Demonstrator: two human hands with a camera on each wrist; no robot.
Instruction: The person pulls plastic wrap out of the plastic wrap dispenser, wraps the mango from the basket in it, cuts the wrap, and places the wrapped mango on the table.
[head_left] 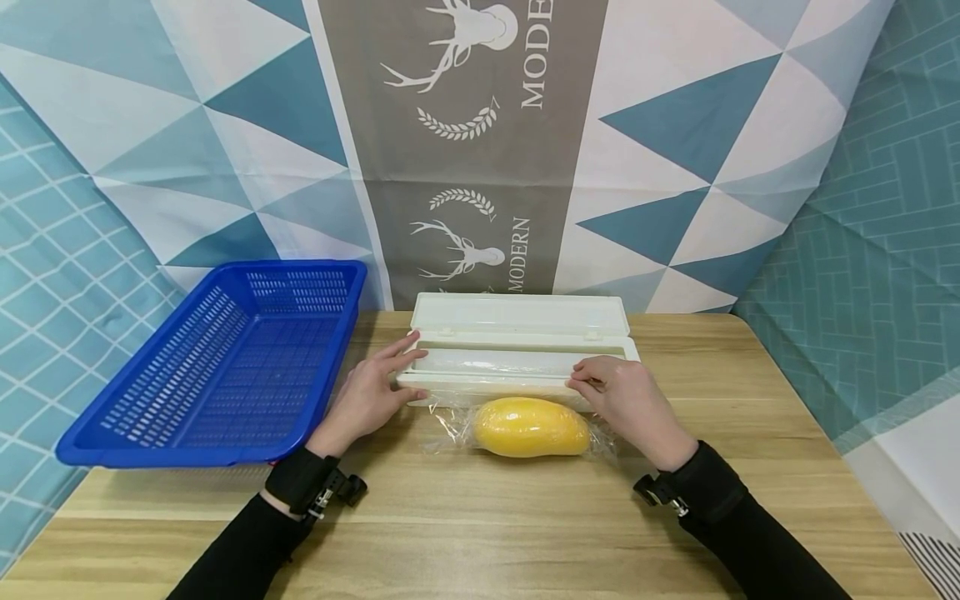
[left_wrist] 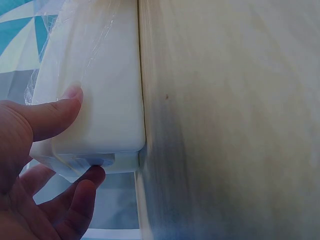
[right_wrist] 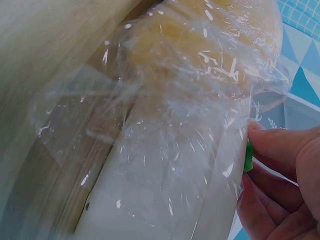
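A white cling film dispenser (head_left: 517,387) lies on the table with its lid (head_left: 517,313) raised and a film roll (head_left: 491,362) inside. My left hand (head_left: 369,393) holds the dispenser's left end, thumb (left_wrist: 55,117) on the front wall and fingertips at the end face. At the right part of the front edge, my right hand (head_left: 628,402) pinches a small green slider cutter (right_wrist: 248,157) between thumb and fingers. A yellow mango (head_left: 531,427) wrapped in clear cling film (right_wrist: 165,135) lies before the dispenser. Loose film spreads past both its ends and over the dispenser's front.
A blue plastic basket (head_left: 330,392) with slotted walls stands at the left, close to my left forearm. Behind the wooden table (head_left: 487,533) hangs a patterned cloth (head_left: 480,158) with deer heads and triangles. The dispenser's raised lid stands near this cloth.
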